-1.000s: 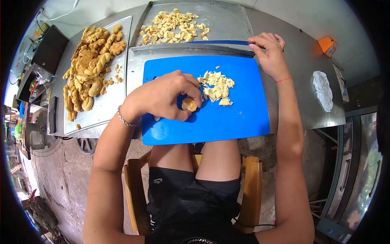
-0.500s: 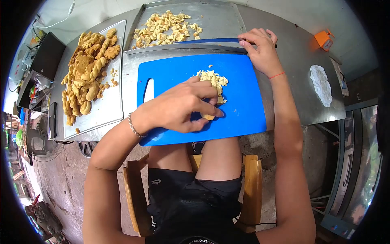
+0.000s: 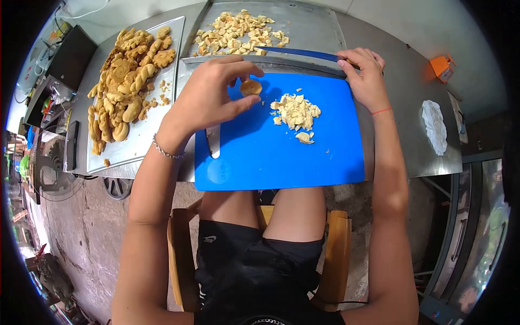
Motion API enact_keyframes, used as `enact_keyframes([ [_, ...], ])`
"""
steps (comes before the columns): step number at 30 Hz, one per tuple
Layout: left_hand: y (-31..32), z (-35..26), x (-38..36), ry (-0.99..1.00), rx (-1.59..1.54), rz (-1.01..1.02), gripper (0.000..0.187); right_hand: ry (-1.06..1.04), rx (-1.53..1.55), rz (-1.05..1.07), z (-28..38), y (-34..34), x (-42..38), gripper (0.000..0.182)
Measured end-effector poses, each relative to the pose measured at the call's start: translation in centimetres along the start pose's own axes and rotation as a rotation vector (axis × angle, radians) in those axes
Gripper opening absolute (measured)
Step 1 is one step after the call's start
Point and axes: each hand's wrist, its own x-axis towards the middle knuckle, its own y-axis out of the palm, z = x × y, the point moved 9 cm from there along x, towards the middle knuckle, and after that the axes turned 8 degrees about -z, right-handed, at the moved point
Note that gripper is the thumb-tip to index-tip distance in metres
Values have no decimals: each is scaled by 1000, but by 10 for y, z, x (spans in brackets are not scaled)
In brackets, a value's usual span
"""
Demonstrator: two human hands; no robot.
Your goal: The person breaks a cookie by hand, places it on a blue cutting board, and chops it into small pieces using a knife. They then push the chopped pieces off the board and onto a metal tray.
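My left hand (image 3: 208,95) is raised above the far left part of the blue cutting board (image 3: 281,157), pinching a small round golden pastry piece (image 3: 251,87) between thumb and fingers. My right hand (image 3: 365,76) rests at the board's far right corner, fingers closed on the handle end of a blue-bladed knife (image 3: 295,52) that lies across the tray rim. A small heap of chopped pale pastry bits (image 3: 296,114) sits on the board between my hands.
A metal tray (image 3: 303,24) behind the board holds several cut pieces (image 3: 238,31). A left tray (image 3: 138,143) carries whole twisted pastries (image 3: 122,92). An orange object (image 3: 441,65) and white cloth (image 3: 435,124) lie right. My knees and a wooden chair (image 3: 338,249) are below.
My left hand lifted from the board's near middle and moved up toward the far left edge, carrying the round pastry piece. My right hand stayed on the knife.
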Motion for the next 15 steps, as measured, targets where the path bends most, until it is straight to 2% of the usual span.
enact_keyframes([
  [4,16,20,-4,-70,40,161,31,-56,-29,-38,8,-2,1,18],
  [7,23,18,-6,-64,17,254,34,118,187,-36,11,-7,3,17],
  [8,22,18,-6,-52,5,257,35,114,134,-45,20,-13,6,16],
  [13,19,24,-12,-99,-101,342,29,86,-41,-13,108,-60,-7,17],
  [15,24,24,-14,-89,-137,388,28,204,-6,70,137,-70,-28,15],
])
